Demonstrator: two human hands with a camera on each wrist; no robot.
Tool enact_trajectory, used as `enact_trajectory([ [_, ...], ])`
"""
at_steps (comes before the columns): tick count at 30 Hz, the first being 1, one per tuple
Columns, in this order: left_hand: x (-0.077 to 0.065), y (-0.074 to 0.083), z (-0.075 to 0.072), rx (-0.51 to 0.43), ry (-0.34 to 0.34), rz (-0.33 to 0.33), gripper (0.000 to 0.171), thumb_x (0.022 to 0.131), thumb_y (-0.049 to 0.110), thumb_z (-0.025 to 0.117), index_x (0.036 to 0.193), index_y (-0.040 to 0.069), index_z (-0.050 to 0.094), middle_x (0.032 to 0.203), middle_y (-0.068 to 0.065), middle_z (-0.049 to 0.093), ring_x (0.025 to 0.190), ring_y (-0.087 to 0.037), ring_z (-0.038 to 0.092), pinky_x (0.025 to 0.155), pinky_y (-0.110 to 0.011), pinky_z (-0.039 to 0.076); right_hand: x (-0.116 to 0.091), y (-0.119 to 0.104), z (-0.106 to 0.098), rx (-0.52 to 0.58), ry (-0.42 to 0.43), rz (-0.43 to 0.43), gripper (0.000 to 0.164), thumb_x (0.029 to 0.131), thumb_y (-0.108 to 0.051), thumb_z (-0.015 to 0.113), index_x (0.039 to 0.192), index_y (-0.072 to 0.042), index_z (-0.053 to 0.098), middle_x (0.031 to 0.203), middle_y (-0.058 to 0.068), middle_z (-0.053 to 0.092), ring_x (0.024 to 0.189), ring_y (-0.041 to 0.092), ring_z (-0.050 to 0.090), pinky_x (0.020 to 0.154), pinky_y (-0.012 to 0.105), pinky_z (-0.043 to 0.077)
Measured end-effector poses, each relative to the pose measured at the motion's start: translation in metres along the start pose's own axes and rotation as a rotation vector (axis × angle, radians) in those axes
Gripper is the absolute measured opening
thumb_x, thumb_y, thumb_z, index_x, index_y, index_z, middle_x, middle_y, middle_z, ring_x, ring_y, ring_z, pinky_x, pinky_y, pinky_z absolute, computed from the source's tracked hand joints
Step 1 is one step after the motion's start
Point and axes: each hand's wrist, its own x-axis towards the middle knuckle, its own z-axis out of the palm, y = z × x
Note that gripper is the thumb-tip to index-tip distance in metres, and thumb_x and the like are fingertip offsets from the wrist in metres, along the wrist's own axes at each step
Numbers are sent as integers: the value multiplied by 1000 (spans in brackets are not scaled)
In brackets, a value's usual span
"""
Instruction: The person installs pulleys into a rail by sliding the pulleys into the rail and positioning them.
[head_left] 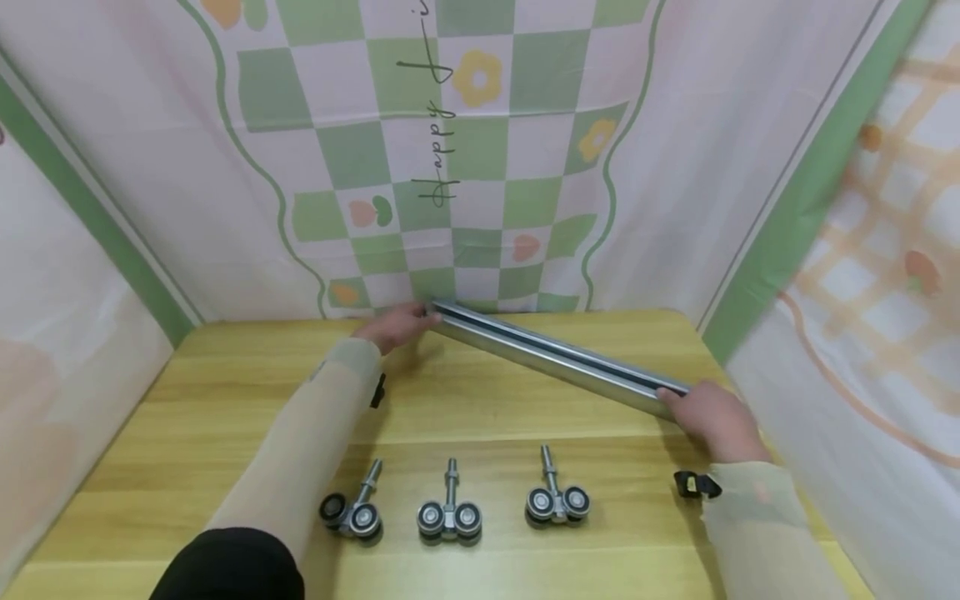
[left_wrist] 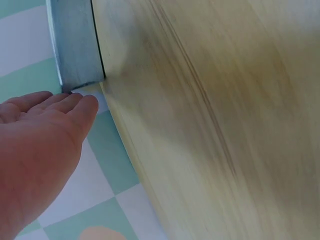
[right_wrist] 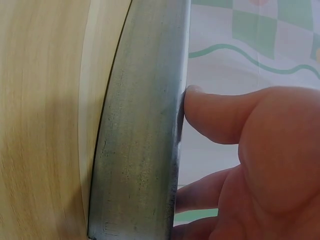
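A long silver metal rail with a dark slot along its top lies slantwise across the back of the wooden table, its right end nearer to me. At its far left end is my left hand; in the left wrist view the fingers are fairly straight, tips right at the rail's end. My right hand grips the near right end. Its thumb presses the rail's upper edge in the right wrist view, and the other fingers are partly hidden behind the rail.
In front of the rail, three metal roller trolleys with threaded bolts stand in a row: left, middle and right. A patterned cloth hangs along the table's back edge, and more cloth hangs at both sides.
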Motion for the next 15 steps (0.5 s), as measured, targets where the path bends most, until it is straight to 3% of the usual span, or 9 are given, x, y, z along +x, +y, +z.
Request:
enact_trajectory([
  [9, -3, 1, -1, -19, -9, 19, 77, 102, 43, 53, 158, 2, 19, 159, -22, 23, 143, -41, 23, 114, -55, 22, 4, -5, 2, -25, -9, 3, 76, 101, -57, 39, 95, 14, 64, 102, 37, 61, 84, 42, 60, 76, 59, 48],
  [15, 2, 0, -2, 32, 32, 1, 79, 100, 41, 57, 157, 1, 21, 157, -23, 27, 142, -41, 28, 113, -54, 26, 6, -5, 2, -24, 13, 12, 77, 100, -59, 41, 98, 15, 63, 104, 38, 60, 85, 43, 61, 74, 58, 48],
])
